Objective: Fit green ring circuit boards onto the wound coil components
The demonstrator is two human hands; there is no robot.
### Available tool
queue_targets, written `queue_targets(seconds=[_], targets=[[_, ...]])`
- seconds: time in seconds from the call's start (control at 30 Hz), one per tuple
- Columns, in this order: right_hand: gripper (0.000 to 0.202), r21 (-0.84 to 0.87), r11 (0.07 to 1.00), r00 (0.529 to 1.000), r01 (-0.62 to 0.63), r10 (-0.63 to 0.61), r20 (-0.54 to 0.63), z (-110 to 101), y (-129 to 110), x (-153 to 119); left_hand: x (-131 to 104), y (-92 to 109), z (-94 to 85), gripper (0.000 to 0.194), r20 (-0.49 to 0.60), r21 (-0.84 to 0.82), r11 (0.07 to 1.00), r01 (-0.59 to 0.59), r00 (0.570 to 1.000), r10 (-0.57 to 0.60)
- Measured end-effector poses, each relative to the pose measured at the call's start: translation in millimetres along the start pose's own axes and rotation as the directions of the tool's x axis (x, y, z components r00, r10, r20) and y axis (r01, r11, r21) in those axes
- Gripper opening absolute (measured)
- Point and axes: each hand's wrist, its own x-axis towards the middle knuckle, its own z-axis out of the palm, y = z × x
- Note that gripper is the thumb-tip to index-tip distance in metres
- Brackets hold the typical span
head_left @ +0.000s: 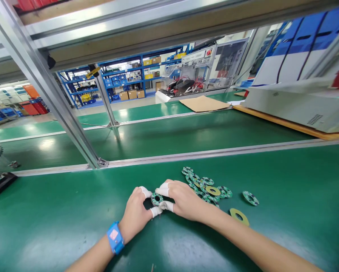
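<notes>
Between my two hands is a small ring-shaped circuit board (157, 199), green with dark and pale parts around its hole. My left hand (137, 209) grips its left side, thumb and index finger closed around the edge. From the right, the white-covered fingertips of my right hand (181, 198) pinch the same board. White finger cots cover the thumbs and index fingers, and a blue band (115, 238) circles my left wrist. Just beyond my right hand lies a loose pile of similar ring boards (225, 192), a yellowish ring (213, 190) on top.
A single ring board (250, 198) and another yellowish ring (239, 217) lie right of the pile. A metal upright (59, 102) rises at left behind the green work surface (59, 211). A grey metal case (294, 107) and brown cardboard (205, 103) sit further back.
</notes>
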Motion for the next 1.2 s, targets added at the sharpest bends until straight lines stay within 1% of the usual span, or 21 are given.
queue_targets(seconds=[0.2,0.3,0.47,0.63,0.7,0.8,0.93,1.0,1.1,1.2], targets=[[0.013,-0.029,0.999,1.0,-0.014,0.014,-0.001,-0.1,-0.8,0.7,-1.4,2.0,0.0,0.025,-0.006,-0.005,1.0,0.014,1.0,-0.014],[0.013,-0.016,1.0,0.999,-0.014,0.013,-0.03,2.1,-3.5,-0.1,-1.7,0.8,0.8,0.026,-0.012,0.003,1.0,0.014,1.0,-0.014],[0.023,0.157,0.987,0.993,0.038,-0.02,-0.116,5.3,-6.5,2.4,-1.5,-2.2,2.0,0.024,-0.014,0.007,1.0,-0.004,1.0,0.004],[0.007,0.317,0.945,0.995,0.079,-0.053,-0.087,-1.7,-5.1,10.1,-1.5,-1.6,2.3,0.026,-0.008,0.022,1.0,-0.01,1.0,0.01],[0.008,0.343,0.937,0.996,0.064,-0.041,-0.074,-5.4,-5.5,11.9,-0.7,0.1,1.8,0.026,0.002,0.031,0.999,-0.012,1.0,0.011],[0.01,0.329,0.944,0.998,0.007,0.013,-0.06,-8.2,-7.9,13.2,0.3,3.2,1.2,0.025,0.01,0.042,0.999,-0.019,1.0,0.019],[0.011,0.331,0.943,0.996,-0.038,0.06,-0.058,-4.0,-10.3,13.9,0.1,4.6,1.8,0.024,0.015,0.049,0.998,-0.033,0.999,0.032],[0.015,0.361,0.931,0.994,-0.051,0.084,-0.076,0.9,-9.1,13.5,-0.4,3.7,2.6,0.024,0.007,0.052,0.998,-0.046,0.999,0.046],[0.026,0.448,0.891,0.99,-0.067,0.115,-0.081,7.9,-3.1,11.4,-0.9,2.3,3.1,0.024,-0.006,0.048,0.997,-0.056,0.998,0.056],[0.037,0.572,0.818,0.996,-0.061,0.087,-0.017,10.8,6.0,8.1,-0.9,2.5,2.4,0.025,0.009,0.043,0.998,-0.044,0.999,0.044]])
